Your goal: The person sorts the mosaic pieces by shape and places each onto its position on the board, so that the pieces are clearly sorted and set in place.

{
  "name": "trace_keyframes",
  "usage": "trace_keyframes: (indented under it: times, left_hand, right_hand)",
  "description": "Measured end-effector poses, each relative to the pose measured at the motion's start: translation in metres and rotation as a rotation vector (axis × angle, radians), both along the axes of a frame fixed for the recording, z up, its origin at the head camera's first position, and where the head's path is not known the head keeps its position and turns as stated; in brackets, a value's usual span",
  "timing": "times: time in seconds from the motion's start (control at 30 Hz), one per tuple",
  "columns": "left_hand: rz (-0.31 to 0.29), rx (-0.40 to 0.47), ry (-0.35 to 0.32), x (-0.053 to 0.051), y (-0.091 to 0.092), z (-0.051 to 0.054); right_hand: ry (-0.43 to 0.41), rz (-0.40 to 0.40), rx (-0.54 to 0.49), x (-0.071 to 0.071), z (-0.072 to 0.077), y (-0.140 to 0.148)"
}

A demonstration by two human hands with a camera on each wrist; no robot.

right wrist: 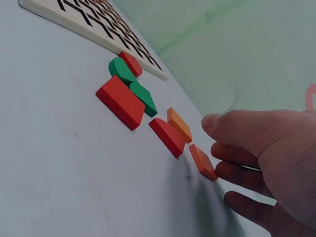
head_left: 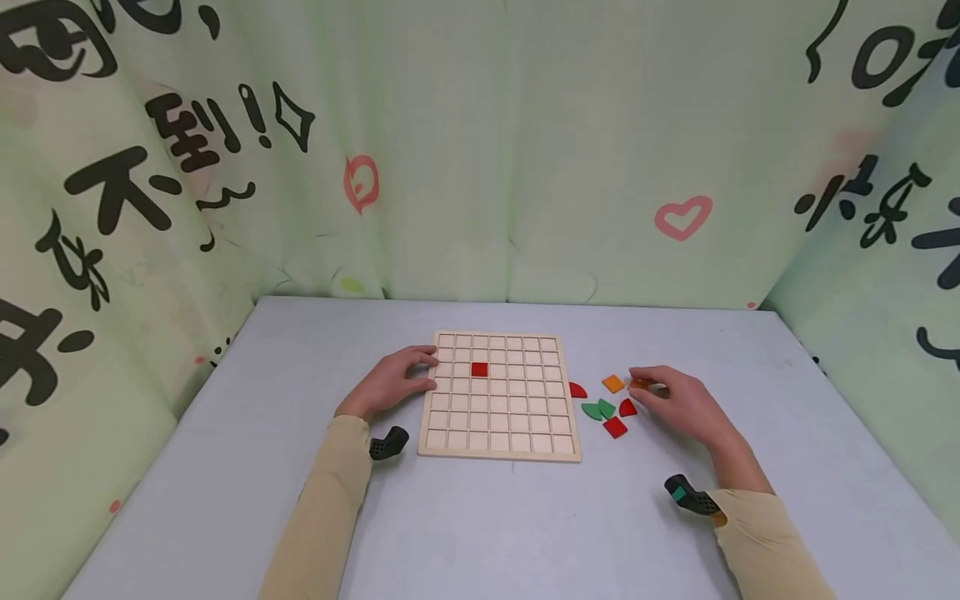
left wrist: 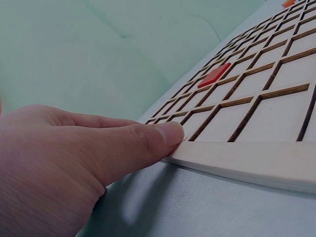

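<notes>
My left hand [head_left: 393, 379] rests at the left edge of a wooden grid board [head_left: 555, 457]. In the left wrist view its thumb [left wrist: 170, 133] touches the board's frame. A red square tile [head_left: 479, 369] lies in one cell of the upper left part. To the right of the board, my right hand [head_left: 678, 400] is beside an orange piece [right wrist: 202, 162]. Its fingertips [right wrist: 224, 170] appear to touch that piece's edge, while the thumb stands apart from it. Nearby lie another orange piece [head_left: 613, 383] and a red quarter-round piece [head_left: 627, 407].
Two green rounded pieces [right wrist: 143, 98] and a red square [head_left: 615, 427] lie between the right hand and the board. A red rounded piece [head_left: 577, 390] is against the board's right edge. Printed curtains [head_left: 525, 167] stand behind and beside the white table [head_left: 480, 533].
</notes>
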State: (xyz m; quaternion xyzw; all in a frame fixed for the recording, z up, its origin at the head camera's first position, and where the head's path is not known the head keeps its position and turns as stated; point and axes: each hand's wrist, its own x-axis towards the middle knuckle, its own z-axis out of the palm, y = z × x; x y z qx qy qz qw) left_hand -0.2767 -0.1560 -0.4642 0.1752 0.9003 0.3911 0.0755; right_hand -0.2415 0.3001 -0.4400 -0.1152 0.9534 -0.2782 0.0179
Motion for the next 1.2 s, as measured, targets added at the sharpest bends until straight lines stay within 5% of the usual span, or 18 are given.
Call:
trace_keyframes:
  times: [1.2]
  left_hand:
    - [0.016, 0.0, -0.013, 0.0, 0.001, 0.0]
  right_hand:
    - [0.111, 0.008, 0.038, -0.009, -0.016, -0.002]
